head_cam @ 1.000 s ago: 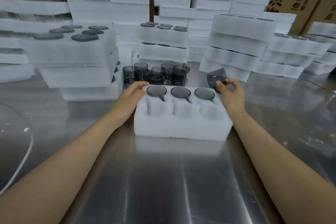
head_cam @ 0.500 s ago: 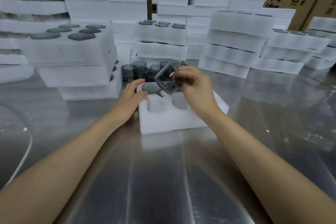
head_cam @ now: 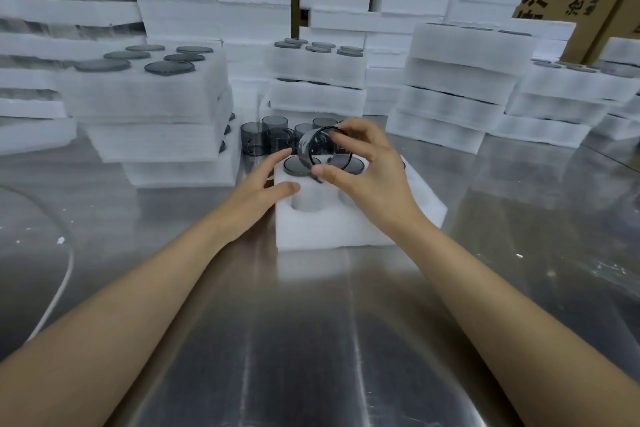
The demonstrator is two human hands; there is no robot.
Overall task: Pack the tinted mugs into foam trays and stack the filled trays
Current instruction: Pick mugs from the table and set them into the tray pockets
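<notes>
— Which step were we on?
— Filling the near row. My left hand [head_cam: 259, 198] lay open, fingers straight, steadying the foam tray [head_cam: 332, 229]. My right hand [head_cam: 367, 177] pinched a tinted mug [head_cam: 313, 152] above an empty pocket [head_cam: 306, 201] — on its side, axis roughly level, mouth seemingly toward me.
— Next?
— Turn its axis vertical and lower it in — loose mugs [head_cam: 263, 137] waited behind

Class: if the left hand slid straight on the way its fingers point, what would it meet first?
Probably the tinted mug held by the right hand above the foam tray; depth is unclear.
</notes>
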